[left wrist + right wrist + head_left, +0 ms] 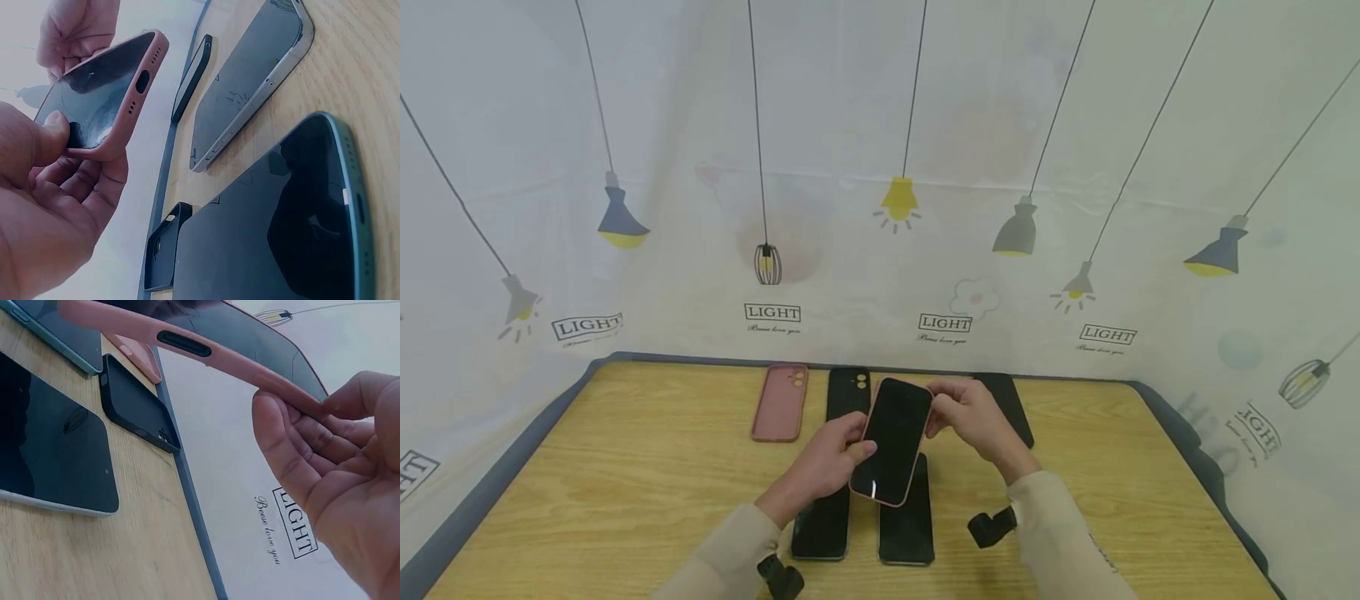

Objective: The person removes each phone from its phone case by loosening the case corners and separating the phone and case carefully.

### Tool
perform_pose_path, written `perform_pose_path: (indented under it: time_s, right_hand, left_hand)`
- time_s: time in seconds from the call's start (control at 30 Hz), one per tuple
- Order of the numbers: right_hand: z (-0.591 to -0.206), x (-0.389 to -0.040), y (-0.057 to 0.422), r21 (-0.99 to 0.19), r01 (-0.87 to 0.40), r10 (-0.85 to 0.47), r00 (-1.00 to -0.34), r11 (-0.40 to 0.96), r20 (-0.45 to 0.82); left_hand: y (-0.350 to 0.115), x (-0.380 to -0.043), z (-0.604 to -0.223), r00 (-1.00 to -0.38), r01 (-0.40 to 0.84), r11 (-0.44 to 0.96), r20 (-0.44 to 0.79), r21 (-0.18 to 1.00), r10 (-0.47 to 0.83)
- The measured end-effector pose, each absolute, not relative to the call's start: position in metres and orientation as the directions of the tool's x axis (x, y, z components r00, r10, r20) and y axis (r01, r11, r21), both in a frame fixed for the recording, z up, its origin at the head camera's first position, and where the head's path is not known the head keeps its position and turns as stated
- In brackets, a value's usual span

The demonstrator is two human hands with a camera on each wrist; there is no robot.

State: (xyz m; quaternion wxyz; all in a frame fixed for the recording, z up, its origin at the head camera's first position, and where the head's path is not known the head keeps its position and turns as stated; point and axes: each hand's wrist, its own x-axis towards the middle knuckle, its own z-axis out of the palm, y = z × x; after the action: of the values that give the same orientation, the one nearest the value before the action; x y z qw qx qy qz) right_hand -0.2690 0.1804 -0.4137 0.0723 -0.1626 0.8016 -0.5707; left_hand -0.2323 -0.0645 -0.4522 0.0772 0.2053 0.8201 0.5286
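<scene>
Held up over the table is a smartphone in a pink case (pixel 892 442), its dark screen facing up. My left hand (pixel 831 454) grips its lower left side, with the thumb on the screen edge and the fingers beneath, as the left wrist view shows. At the upper right corner my right hand (pixel 970 414) pinches the case edge between thumb and fingers. Around the charging port the pink case rim (pixel 134 103) follows the phone's edge. In the right wrist view the thumb and fingers (pixel 275 428) are at the case's corner.
Two dark-screened phones lie below, a greenish-edged one (pixel 820 529) at left and a silver-edged one (pixel 907 533) at right. Along the table's (pixel 647 467) back edge are an empty pink case (pixel 779 403), a black case (pixel 848 392) and another black case (pixel 1009 408). A printed curtain (pixel 842 125) hangs behind.
</scene>
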Motion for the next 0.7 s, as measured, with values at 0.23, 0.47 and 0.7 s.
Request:
perform_pose_path:
  time_s: [0.23,0.47,0.7]
  right_hand:
    - [-0.415,-0.268,0.187,-0.972,-0.152,-0.367,-0.927,0.181,0.077]
    - [-0.422,-0.270,0.189,-0.991,-0.126,-0.399,-0.912,0.055,0.093]
    - [-0.426,-0.271,0.190,-0.994,-0.091,-0.409,-0.906,-0.056,0.106]
  left_hand:
    - [-0.063,-0.232,-0.451,-0.908,0.260,0.376,0.093,0.890,0.409]
    - [-0.062,-0.233,-0.449,-0.902,0.294,0.390,0.119,0.873,0.414]
    - [-0.061,-0.232,-0.445,-0.897,0.299,0.365,0.130,0.881,0.422]
